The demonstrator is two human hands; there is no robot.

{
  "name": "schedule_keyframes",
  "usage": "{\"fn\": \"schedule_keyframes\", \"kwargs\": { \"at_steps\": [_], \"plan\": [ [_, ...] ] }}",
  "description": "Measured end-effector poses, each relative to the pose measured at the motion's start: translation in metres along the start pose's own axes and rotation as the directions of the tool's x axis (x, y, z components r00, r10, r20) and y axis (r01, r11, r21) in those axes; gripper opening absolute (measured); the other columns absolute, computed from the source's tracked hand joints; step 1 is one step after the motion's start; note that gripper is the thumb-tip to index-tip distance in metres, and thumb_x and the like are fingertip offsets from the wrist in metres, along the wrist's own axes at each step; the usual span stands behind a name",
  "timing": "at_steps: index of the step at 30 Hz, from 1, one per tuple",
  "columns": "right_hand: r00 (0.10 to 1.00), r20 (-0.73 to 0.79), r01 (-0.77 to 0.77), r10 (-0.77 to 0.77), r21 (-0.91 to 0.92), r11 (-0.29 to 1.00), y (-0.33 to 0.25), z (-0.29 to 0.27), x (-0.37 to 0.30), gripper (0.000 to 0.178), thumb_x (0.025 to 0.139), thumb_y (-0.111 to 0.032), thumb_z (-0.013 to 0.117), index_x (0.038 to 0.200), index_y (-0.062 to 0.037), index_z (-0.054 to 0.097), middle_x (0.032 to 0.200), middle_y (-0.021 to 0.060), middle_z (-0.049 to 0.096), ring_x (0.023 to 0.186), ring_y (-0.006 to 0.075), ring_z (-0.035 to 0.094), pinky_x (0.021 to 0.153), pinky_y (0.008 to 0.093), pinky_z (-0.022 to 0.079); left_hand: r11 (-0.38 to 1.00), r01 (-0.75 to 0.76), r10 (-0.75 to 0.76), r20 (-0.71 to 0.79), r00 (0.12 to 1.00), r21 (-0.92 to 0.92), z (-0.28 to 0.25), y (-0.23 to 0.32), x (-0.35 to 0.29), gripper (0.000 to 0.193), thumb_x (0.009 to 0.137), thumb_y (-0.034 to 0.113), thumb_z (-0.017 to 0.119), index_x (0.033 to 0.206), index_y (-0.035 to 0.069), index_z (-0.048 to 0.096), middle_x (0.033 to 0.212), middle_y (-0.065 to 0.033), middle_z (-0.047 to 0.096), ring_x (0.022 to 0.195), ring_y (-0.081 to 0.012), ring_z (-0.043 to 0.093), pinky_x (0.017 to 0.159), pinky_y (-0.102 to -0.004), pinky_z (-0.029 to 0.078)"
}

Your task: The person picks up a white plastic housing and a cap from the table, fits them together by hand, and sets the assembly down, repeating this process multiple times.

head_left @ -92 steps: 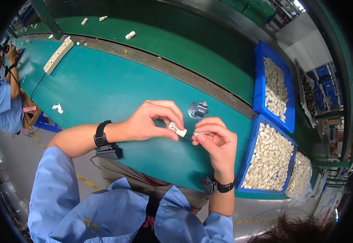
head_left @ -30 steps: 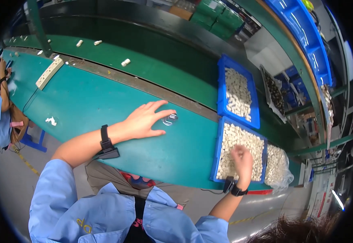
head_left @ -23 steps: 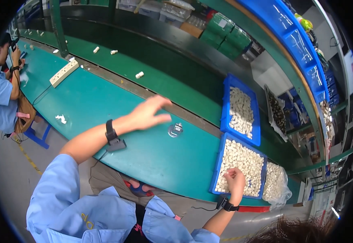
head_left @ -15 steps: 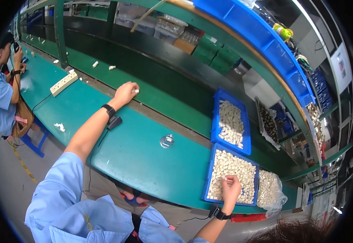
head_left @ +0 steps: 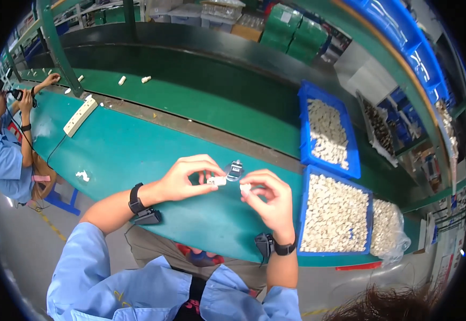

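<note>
Over the green bench, my left hand (head_left: 186, 177) pinches a white plastic connector-like piece (head_left: 218, 181) between thumb and fingers. Facing it, my right hand (head_left: 271, 199) grips a smaller white plastic part (head_left: 245, 188) in its fingertips. A short gap separates the two pieces. Just beyond them, a small device with a dark display (head_left: 236, 169) lies on the bench. To the right of my right hand stands a blue tray (head_left: 303, 214) heaped with small white parts (head_left: 334, 214).
Behind that tray, another blue tray (head_left: 303, 125) holds longer white pieces, and a clear bag (head_left: 388, 227) of parts sits to its right. A green conveyor belt (head_left: 201, 101) runs behind the bench (head_left: 131, 155). A power strip (head_left: 80, 116) lies left, near a seated co-worker (head_left: 8, 144).
My left hand has come back from the belt's edge with the white piece. My right hand has left the tray of small parts, carrying one, and both hands are now close together.
</note>
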State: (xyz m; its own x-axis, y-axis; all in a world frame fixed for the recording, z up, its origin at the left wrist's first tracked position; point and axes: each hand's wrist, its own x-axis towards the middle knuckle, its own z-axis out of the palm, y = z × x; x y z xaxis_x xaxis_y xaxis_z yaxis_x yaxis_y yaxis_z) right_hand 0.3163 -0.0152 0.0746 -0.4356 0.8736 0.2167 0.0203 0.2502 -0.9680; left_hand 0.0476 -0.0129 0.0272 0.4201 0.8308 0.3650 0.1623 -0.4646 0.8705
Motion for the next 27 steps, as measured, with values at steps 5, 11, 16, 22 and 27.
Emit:
{"fn": "schedule_keyframes", "kwargs": {
  "at_steps": [5, 11, 16, 22, 27],
  "plan": [
    [0.996, 0.044, -0.082, 0.073, 0.268, 0.96, 0.034, 0.008, 0.013, 0.018, 0.094, 0.01, 0.067, 0.111, 0.0081, 0.072, 0.114, 0.0139, 0.066, 0.099, 0.0217, 0.073, 0.081, 0.0312, 0.065, 0.996, -0.081, 0.081, 0.01, 0.997, 0.024, -0.001, -0.012, 0.0, 0.032, 0.084, 0.001, 0.084, 0.116, -0.001, 0.076, 0.11, -0.0116, 0.071, 0.089, -0.0156, 0.067, 0.07, -0.0273, 0.056],
    [0.993, 0.043, -0.115, 0.106, 0.394, 0.912, 0.061, 0.015, 0.018, 0.019, 0.097, 0.01, 0.065, 0.115, 0.0095, 0.07, 0.116, 0.0149, 0.065, 0.1, 0.0232, 0.074, 0.082, 0.033, 0.065, 0.998, -0.058, 0.058, 0.009, 0.998, -0.015, 0.0, -0.024, -0.003, 0.031, 0.083, 0.0, 0.085, 0.113, -0.002, 0.076, 0.108, -0.0121, 0.071, 0.086, -0.0154, 0.067, 0.069, -0.0272, 0.056],
    [0.989, 0.065, -0.145, 0.13, 0.407, 0.902, 0.061, 0.013, 0.02, 0.019, 0.097, 0.007, 0.067, 0.116, 0.009, 0.068, 0.115, 0.0155, 0.068, 0.099, 0.0223, 0.074, 0.078, 0.0305, 0.064, 0.998, -0.039, 0.038, -0.02, 0.999, -0.042, -0.001, -0.027, -0.002, 0.03, 0.083, 0.0, 0.086, 0.111, -0.002, 0.076, 0.108, -0.0121, 0.071, 0.084, -0.0148, 0.066, 0.069, -0.0271, 0.055],
    [0.949, 0.165, -0.313, 0.267, 0.437, 0.843, 0.059, 0.004, 0.019, 0.023, 0.095, 0.006, 0.071, 0.118, 0.006, 0.068, 0.114, 0.0142, 0.071, 0.101, 0.0193, 0.073, 0.076, 0.0278, 0.062, 0.998, -0.044, 0.043, -0.023, 0.999, -0.042, 0.002, -0.028, 0.0, 0.031, 0.082, -0.001, 0.086, 0.112, -0.001, 0.076, 0.109, -0.0116, 0.071, 0.082, -0.0136, 0.065, 0.069, -0.0266, 0.055],
    [0.963, 0.148, -0.271, 0.227, 0.514, 0.814, 0.062, 0.007, 0.02, 0.029, 0.092, 0.009, 0.074, 0.12, 0.005, 0.069, 0.117, 0.012, 0.071, 0.106, 0.0169, 0.072, 0.08, 0.0273, 0.062, 0.998, -0.042, 0.041, -0.025, 0.999, -0.037, 0.003, -0.03, 0.0, 0.031, 0.082, 0.0, 0.086, 0.112, -0.001, 0.076, 0.108, -0.0117, 0.071, 0.081, -0.0136, 0.065, 0.069, -0.0267, 0.055]
  ]
}}
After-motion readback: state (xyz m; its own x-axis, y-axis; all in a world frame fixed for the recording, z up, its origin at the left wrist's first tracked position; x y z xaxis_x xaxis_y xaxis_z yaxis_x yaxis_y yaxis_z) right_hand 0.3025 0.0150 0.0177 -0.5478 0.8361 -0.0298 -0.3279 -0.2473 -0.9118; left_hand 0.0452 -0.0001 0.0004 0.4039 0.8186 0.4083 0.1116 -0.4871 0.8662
